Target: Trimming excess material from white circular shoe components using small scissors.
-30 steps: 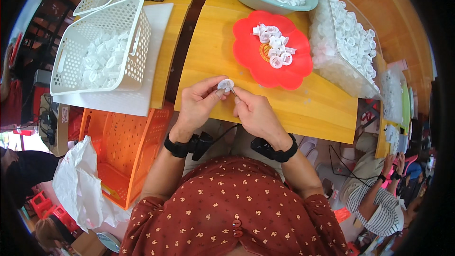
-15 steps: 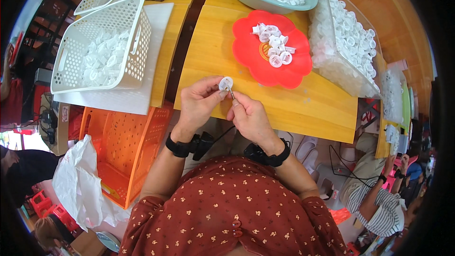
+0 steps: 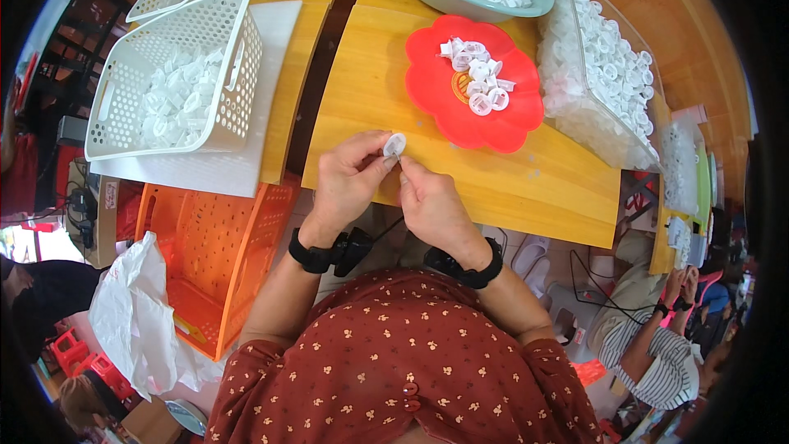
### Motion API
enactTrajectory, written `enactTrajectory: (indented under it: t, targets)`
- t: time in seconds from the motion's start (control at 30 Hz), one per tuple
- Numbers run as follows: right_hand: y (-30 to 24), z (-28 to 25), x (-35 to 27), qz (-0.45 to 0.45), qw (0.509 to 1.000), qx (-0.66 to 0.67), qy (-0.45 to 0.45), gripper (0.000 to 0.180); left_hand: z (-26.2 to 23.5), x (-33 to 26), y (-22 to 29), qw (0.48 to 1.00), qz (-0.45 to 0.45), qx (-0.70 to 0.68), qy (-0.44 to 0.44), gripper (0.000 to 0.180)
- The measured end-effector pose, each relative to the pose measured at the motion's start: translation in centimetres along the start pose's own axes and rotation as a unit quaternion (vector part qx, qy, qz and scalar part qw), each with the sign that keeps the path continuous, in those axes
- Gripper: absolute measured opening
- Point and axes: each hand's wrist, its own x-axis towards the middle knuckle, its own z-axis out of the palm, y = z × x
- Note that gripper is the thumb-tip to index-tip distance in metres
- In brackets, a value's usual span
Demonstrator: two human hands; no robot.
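Observation:
My left hand [image 3: 345, 181] is closed over the near edge of the yellow table, pinching a small round white plastic cap [image 3: 394, 145] between thumb and fingertips. The cap is tilted, its disc facing up and outward. Right beside it, my right hand [image 3: 436, 201] is closed in a pinch, its fingertips against the cap's lower edge. A thin metal piece was between those fingers earlier; now they hide most of it. Beyond my hands lies a red flower-shaped plate [image 3: 518, 127] with several similar white caps [image 3: 478, 74] in its middle.
Left stands a white perforated basket [image 3: 234, 115] of white parts, above an orange crate [image 3: 197, 279]. At the back are a pale green basin [image 3: 452, 6] and a clear bin [image 3: 604, 136], both full of white parts. Another person in stripes [image 3: 649, 358] sits at right.
The white cap has turned and tilted in my left fingers. My right fingertips have moved closer to it, covering the thin metal piece. The other person's hands at right have come together.

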Motion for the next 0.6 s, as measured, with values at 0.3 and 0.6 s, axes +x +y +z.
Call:
enactTrajectory:
  t: [0.3,0.6]
  targets:
    - [-2.3,-1.2,0.3,-0.105,0.909,-0.398,-0.07,0.017,0.3,-0.1,-0.4,0.998,0.027,0.064,0.006,0.024]
    - [-1.3,-1.8,-0.1,-0.128,0.901,-0.409,-0.065,0.021,0.4,-0.1,-0.1,0.994,0.017,0.102,-0.018,0.024]
